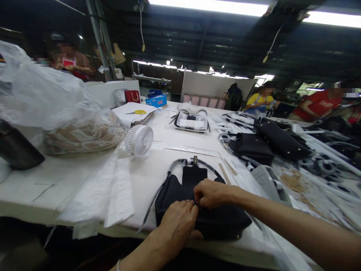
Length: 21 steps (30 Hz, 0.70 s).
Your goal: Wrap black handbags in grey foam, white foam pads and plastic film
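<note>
A black handbag (225, 220) lies on the white table in front of me, its handle and flap tab (194, 173) pointing away. My left hand (180, 218) is closed on the near part of the bag, with its fingers on top and the thumb showing below. Right beside it, my right hand (211, 194) is curled in a pinch at the middle of the bag. Whatever sits between those fingertips is hidden. A metal clasp (195, 160) shows at the handle, which is partly wrapped in white.
A white fan (139, 141) and white sheets (121, 192) are on the left, near a plastic bag (84, 131) and a dark bottle (18, 146). Yellow scissors (139, 112) lie farther back. A grey tape dispenser (269, 182) and several black bags (251, 146) crowd the right. Co-workers are behind.
</note>
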Tool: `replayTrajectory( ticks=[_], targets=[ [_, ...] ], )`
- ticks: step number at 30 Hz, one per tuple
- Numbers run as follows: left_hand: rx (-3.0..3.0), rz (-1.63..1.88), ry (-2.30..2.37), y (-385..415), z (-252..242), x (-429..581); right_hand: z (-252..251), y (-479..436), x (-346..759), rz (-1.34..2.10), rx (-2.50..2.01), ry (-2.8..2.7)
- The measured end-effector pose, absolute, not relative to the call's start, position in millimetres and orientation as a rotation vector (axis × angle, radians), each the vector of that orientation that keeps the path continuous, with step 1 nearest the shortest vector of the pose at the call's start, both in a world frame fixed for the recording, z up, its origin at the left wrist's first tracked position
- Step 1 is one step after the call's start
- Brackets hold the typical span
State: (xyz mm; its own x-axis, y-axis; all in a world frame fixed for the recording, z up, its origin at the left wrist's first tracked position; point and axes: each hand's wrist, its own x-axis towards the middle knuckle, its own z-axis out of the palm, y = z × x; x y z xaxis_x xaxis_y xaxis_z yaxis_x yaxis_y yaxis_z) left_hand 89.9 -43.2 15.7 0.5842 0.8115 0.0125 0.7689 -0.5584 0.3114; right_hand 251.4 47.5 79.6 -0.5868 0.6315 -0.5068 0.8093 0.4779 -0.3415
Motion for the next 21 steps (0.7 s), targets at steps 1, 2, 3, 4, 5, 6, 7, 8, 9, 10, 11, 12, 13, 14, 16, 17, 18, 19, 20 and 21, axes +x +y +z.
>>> replayTrajectory(
  ticks=[1, 2, 3, 4, 5, 6, 7, 8, 9, 10, 11, 12, 13, 14, 16, 17, 18, 19, 20, 21],
  targets=[
    [2.543, 0.230, 1.304, -42.7, 13.3, 90.1, 81.8, 44.3, 248.3, -0.690, 1.208, 2.459],
    [2.541, 0.234, 1.310, -42.2, 10.9, 90.4, 83.3, 41.6, 245.6, -0.590, 1.181, 2.491],
    [2.537, 0.235, 1.319, -41.7, 8.9, 90.7, 83.9, 39.7, 243.4, -0.521, 1.149, 2.511],
    [2.532, 0.233, 1.324, -41.4, 7.5, 91.0, 83.6, 38.8, 241.9, -0.481, 1.118, 2.524],
    [2.528, 0.234, 1.326, -41.2, 6.7, 91.2, 82.2, 38.6, 241.3, -0.464, 1.091, 2.534],
    [2.526, 0.237, 1.326, -41.3, 6.6, 91.4, 80.1, 38.9, 241.4, -0.462, 1.071, 2.549],
    [2.527, 0.242, 1.324, -41.5, 7.1, 91.6, 77.2, 39.6, 242.0, -0.473, 1.059, 2.566],
    [2.529, 0.248, 1.324, -41.9, 8.0, 91.7, 74.0, 40.3, 243.0, -0.492, 1.057, 2.581],
    [2.529, 0.243, 1.322, -42.3, 9.3, 91.8, 70.5, 40.8, 243.8, -0.516, 1.070, 2.589],
    [2.528, 0.238, 1.321, -42.8, 10.6, 91.9, 67.0, 41.1, 244.3, -0.548, 1.104, 2.584],
    [2.527, 0.234, 1.320, -43.3, 11.9, 92.0, 63.7, 41.1, 244.2, -0.581, 1.168, 2.567],
    [2.525, 0.224, 1.319, -43.8, 13.1, 92.0, 60.6, 40.9, 243.4, -0.613, 1.259, 2.537],
    [2.524, 0.218, 1.322, -44.4, 14.2, 92.0, 57.7, 40.6, 241.8, -0.644, 1.372, 2.491],
    [2.526, 0.213, 1.324, -45.1, 15.4, 91.8, 55.0, 40.3, 239.6, -0.671, 1.495, 2.433],
    [2.530, 0.213, 1.323, -46.7, 18.0, 91.3, 49.9, 40.0, 234.2, -0.714, 1.704, 2.308],
    [2.529, 0.206, 1.321, -47.5, 19.5, 91.0, 47.5, 39.8, 231.5, -0.735, 1.773, 2.253],
    [2.527, 0.206, 1.320, -48.3, 20.8, 90.7, 45.2, 39.5, 229.2, -0.758, 1.825, 2.200],
    [2.526, 0.211, 1.319, -49.0, 21.9, 90.5, 43.3, 39.0, 227.4, -0.782, 1.863, 2.149],
    [2.526, 0.213, 1.317, -49.6, 22.5, 90.3, 41.9, 38.4, 226.4, -0.811, 1.888, 2.099],
    [2.527, 0.220, 1.317, -50.1, 22.5, 90.1, 41.5, 37.9, 226.2, -0.850, 1.904, 2.049]
  ],
)
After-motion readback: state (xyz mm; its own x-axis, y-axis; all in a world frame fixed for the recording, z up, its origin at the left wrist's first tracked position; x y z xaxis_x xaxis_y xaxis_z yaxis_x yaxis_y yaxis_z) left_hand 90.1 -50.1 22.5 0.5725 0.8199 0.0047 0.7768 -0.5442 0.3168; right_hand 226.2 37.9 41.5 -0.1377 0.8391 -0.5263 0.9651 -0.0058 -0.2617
